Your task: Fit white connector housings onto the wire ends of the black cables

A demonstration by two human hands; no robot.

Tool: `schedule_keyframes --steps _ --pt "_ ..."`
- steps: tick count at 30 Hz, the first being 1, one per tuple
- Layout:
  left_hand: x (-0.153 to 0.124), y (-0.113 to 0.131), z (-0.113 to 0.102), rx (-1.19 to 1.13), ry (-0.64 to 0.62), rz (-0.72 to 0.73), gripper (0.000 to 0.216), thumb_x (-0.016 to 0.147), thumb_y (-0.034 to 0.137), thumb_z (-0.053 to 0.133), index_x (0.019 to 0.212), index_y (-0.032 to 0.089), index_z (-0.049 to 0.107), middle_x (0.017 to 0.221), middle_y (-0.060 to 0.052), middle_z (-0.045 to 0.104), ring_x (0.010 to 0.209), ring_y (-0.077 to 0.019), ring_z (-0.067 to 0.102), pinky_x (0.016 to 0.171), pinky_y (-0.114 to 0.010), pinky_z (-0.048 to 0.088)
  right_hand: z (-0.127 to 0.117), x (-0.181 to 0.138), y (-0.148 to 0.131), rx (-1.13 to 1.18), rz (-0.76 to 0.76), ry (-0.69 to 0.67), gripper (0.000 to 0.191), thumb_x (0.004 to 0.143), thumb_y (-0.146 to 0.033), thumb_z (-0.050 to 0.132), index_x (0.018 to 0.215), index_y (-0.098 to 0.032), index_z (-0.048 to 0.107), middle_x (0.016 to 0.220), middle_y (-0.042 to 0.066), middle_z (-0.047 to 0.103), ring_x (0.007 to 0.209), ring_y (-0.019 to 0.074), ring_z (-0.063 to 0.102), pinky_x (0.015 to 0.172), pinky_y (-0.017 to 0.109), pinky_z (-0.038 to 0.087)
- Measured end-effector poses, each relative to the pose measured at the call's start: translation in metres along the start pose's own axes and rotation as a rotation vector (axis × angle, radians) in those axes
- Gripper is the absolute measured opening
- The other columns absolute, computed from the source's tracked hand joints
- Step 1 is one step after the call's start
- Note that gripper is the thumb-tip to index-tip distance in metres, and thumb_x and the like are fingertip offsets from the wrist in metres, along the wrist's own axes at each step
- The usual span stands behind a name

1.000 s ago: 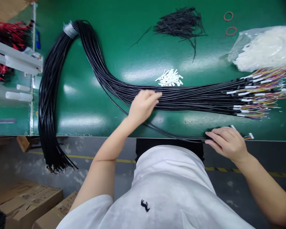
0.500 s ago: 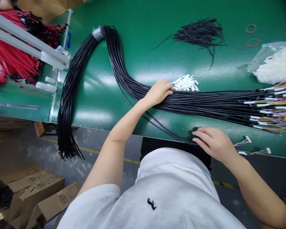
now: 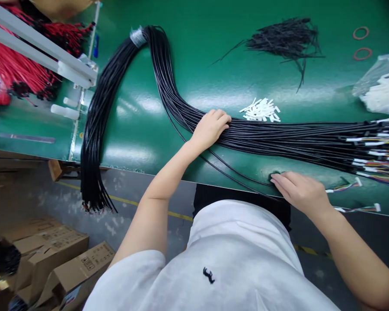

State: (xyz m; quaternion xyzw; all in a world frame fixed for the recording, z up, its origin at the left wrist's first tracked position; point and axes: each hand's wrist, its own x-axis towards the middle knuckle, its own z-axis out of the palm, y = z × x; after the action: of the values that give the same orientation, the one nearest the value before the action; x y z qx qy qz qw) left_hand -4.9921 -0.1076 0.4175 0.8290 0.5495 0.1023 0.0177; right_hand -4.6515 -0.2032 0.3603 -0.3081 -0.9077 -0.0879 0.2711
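Note:
A thick bundle of black cables lies across the green table, loops at the far left and hangs over the front edge. Its right ends fan out into coloured wires with white connectors. My left hand rests on the bundle with its fingers curled over the cables. My right hand lies near the table's front edge, fingers together and pressed on thin black cables that run along there. What is under its fingers is hidden.
A heap of small white pieces lies just behind the bundle. Further back are a pile of short black strips, two red rings and a plastic bag of white parts. Red wires hang at left. Cardboard boxes stand on the floor.
My left hand reached forward onto the bundle and curled its fingers over the cables. My right hand slid left along the front edge, away from the loose coloured wire ends.

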Motion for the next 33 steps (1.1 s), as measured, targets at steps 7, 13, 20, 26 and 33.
schedule_keyframes --steps 7,13,20,26,33 --pt "-0.026 -0.047 -0.018 0.043 0.152 -0.114 0.023 0.105 0.024 0.044 0.113 0.023 0.066 0.114 -0.010 0.070 0.107 -0.0261 0.060 0.098 -0.042 0.050 -0.003 0.003 -0.003 -0.074 -0.019 0.025 0.006 0.097 -0.018 0.071 0.094 -0.017 0.075 0.073 0.000 0.072 0.062 0.0134 0.055 0.061 0.029 0.041" --pt "-0.024 -0.055 -0.010 0.033 0.088 -0.061 0.033 0.106 0.026 0.044 0.126 0.021 0.070 0.124 -0.012 0.069 0.114 -0.0259 0.059 0.105 -0.043 0.048 -0.001 0.005 -0.003 -0.113 -0.033 0.033 0.004 0.096 -0.019 0.073 0.096 -0.016 0.074 0.074 0.001 0.071 0.063 0.0146 0.054 0.060 0.029 0.040" --pt "0.002 -0.044 0.003 0.039 0.009 0.012 0.035 0.106 0.021 0.036 0.118 0.016 0.068 0.121 -0.016 0.067 0.114 -0.0295 0.058 0.105 -0.050 0.046 -0.007 0.009 -0.005 -0.079 -0.044 0.008 0.008 0.098 -0.017 0.068 0.094 -0.016 0.074 0.075 0.001 0.073 0.064 0.0141 0.058 0.064 0.028 0.043" --pt "-0.001 -0.055 0.000 -0.029 0.269 -0.022 0.051 0.110 0.040 0.018 0.110 0.017 0.064 0.113 -0.018 0.066 0.110 -0.0297 0.062 0.105 -0.051 0.046 -0.017 0.013 -0.014 0.074 0.076 -0.024 0.009 0.100 -0.017 0.065 0.098 -0.016 0.074 0.083 0.004 0.076 0.072 0.0171 0.067 0.067 0.031 0.049" --pt "-0.031 -0.013 -0.040 -0.232 0.244 0.290 0.051 0.107 0.059 0.042 0.095 0.021 0.073 0.084 -0.005 0.073 0.078 -0.0174 0.065 0.077 -0.032 0.050 -0.017 0.062 -0.008 1.436 0.817 -0.096 0.056 0.100 -0.068 0.051 0.139 -0.029 0.060 0.138 0.010 0.071 0.095 0.0199 0.075 0.075 0.035 0.062"
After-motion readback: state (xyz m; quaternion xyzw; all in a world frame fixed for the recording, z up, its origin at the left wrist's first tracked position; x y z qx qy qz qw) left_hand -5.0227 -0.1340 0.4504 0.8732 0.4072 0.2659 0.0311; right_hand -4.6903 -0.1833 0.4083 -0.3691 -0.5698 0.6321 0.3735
